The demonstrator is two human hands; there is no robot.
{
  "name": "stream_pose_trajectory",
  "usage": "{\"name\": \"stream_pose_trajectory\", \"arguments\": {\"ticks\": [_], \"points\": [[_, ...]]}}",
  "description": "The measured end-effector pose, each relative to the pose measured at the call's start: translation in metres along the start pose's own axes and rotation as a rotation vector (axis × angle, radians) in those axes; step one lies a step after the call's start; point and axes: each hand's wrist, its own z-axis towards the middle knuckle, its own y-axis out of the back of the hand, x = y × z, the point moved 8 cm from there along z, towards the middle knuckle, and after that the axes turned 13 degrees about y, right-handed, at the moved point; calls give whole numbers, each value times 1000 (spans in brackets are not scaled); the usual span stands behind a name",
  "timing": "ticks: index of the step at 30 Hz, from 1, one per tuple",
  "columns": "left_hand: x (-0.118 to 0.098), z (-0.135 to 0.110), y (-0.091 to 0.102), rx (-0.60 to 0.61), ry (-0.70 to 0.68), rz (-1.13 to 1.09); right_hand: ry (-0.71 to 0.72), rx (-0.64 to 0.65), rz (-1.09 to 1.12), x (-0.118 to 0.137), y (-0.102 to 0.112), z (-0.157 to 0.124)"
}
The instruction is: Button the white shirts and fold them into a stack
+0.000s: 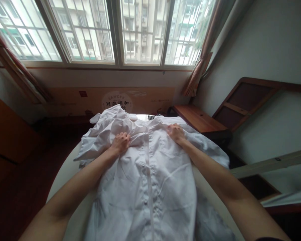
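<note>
A white button-front shirt (130, 197) lies spread front side up, its collar end away from me and its two front edges running side by side down the middle. My left hand (122, 142) is closed on the cloth at the left chest, where the fabric bunches into folds. On the right, near the shoulder, my right hand (176, 133) has its fingers curled into the cloth. The left sleeve side is heaped and creased, while the right sleeve hangs over toward the table's right edge.
Under the shirt is a pale round table (62, 182). Beyond it stand a printed cardboard panel (145, 97) and a barred window. A wooden bench (200, 118) is at the right back, with a wood-framed panel (243, 100) by the wall. A striped item (153, 117) shows behind the collar.
</note>
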Motion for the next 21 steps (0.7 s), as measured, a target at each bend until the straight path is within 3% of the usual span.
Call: {"name": "stream_pose_trajectory", "arguments": {"ticks": [3,7,9,11,15,18,21], "points": [[9,-7,7,-142,72,-36,-30,-87,-38,15,11,-11],[12,-13,4,-103,105,-86,183,33,-7,70,4,-43],[3,-25,10,-106,24,-120,312,102,-23,98,4,-71],[-15,-50,15,-74,-148,-149,399,140,-57,116,7,-103],[-49,-121,11,136,-540,-190,563,265,-7,132,5,-163],[-53,-150,3,188,-550,-215,594,261,-3,133,-1,-187],[-53,-158,-4,201,-514,-228,612,262,-27,134,-10,-195]]}}
